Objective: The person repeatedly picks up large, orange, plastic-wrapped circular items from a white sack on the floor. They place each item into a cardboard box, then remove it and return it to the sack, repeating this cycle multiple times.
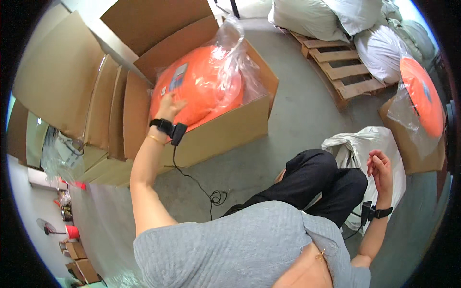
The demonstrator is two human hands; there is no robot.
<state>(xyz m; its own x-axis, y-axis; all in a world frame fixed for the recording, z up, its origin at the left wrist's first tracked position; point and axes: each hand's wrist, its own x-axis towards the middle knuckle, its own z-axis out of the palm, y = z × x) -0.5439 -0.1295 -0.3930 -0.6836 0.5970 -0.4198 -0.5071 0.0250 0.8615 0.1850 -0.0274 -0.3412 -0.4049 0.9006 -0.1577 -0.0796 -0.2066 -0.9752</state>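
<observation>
Grey floor (pixel 297 115); orange bundle (pixel 201 72) beneath left fingers (pixel 168 99), contact unclear.

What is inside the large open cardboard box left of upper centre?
The cardboard box holds a bulging orange cushion-like item in clear plastic, with a grey-and-blue label showing. Its bulk covers the box floor; anything underneath cannot be seen.

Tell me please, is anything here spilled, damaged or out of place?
Nothing looks spilled or damaged. Only the cable looks untidy: it lies in a loose tangle on the floor, not neatly coiled.
</observation>
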